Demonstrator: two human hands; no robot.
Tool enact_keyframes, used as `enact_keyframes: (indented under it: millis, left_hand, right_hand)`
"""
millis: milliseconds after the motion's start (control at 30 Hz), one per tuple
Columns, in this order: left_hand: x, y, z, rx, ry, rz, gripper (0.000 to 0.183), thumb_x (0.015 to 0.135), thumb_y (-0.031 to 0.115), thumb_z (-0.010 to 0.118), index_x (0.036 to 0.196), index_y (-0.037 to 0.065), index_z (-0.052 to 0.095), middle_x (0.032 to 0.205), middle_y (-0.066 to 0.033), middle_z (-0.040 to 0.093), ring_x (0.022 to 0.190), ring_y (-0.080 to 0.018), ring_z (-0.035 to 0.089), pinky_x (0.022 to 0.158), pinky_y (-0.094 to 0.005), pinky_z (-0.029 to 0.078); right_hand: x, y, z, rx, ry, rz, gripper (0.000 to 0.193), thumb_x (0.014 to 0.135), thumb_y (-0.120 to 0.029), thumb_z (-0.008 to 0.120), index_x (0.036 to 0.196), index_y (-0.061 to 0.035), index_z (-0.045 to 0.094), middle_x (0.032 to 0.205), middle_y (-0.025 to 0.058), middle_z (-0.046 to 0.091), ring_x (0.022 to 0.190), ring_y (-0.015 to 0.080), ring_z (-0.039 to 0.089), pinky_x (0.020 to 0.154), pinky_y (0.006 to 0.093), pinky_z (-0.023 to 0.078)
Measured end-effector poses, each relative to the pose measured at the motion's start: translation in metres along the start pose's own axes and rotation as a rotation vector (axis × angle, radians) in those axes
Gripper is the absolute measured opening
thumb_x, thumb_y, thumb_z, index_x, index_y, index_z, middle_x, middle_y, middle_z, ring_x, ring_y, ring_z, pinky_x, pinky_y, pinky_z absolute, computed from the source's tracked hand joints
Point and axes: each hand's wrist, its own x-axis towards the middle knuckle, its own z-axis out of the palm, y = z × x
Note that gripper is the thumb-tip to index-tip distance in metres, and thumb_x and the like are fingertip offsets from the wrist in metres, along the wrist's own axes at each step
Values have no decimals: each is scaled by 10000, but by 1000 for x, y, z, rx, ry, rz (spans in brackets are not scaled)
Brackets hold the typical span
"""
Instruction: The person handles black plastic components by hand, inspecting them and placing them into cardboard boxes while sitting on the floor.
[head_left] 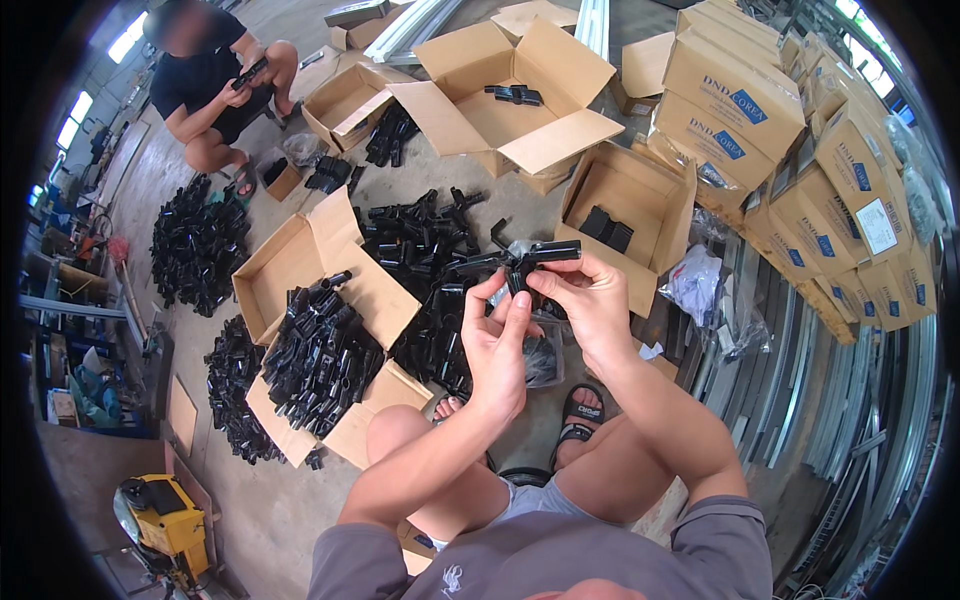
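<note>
Both my hands hold one black plastic pipe connector [520, 262] with several tube arms, raised above my knees. My left hand [495, 345] grips it from below with fingers pointing up. My right hand [590, 300] pinches its right side between thumb and fingers. Below the connector lies a pile of the same black connectors [420, 245] on the concrete floor, and a clear plastic bag [540, 355] sits under my hands.
An open cardboard box [320, 370] full of black connectors stands at my left. More open boxes [520, 100] and stacked closed cartons [740, 100] lie ahead and right. Another person [215, 80] squats at the far left holding a black part. Metal rails [820, 400] line the right; a yellow machine [165, 520] sits lower left.
</note>
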Motion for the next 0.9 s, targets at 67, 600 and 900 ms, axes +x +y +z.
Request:
enact_keyframes:
  millis: [67, 600, 900]
  left_hand:
    - [1, 0, 1, 14, -10, 26, 376, 968, 127, 643, 1292, 75, 460, 1052, -56, 664, 877, -83, 594, 682, -235, 479]
    - [-3, 8, 1, 130, -70, 256, 338, 968, 27, 599, 1267, 54, 444, 1102, -111, 672, 847, -91, 597, 645, -222, 479]
    - [-2, 8, -2, 118, -89, 242, 323, 959, -21, 590, 1249, 5, 450, 1219, -164, 646, 963, -104, 629, 660, -205, 491]
  right_hand:
    - [0, 0, -1, 20, -4, -8, 166, 810, 19, 774, 962, 36, 710, 906, 112, 735, 788, 114, 677, 711, 245, 541]
    - [-17, 5, -2, -142, -15, -261, 170, 867, -4, 731, 1033, 33, 723, 988, 72, 662, 815, 94, 642, 713, 228, 517]
    - [-19, 5, 0, -4, -33, -196, 165, 881, 13, 714, 1040, 57, 712, 986, 58, 660, 862, 92, 656, 743, 206, 517]
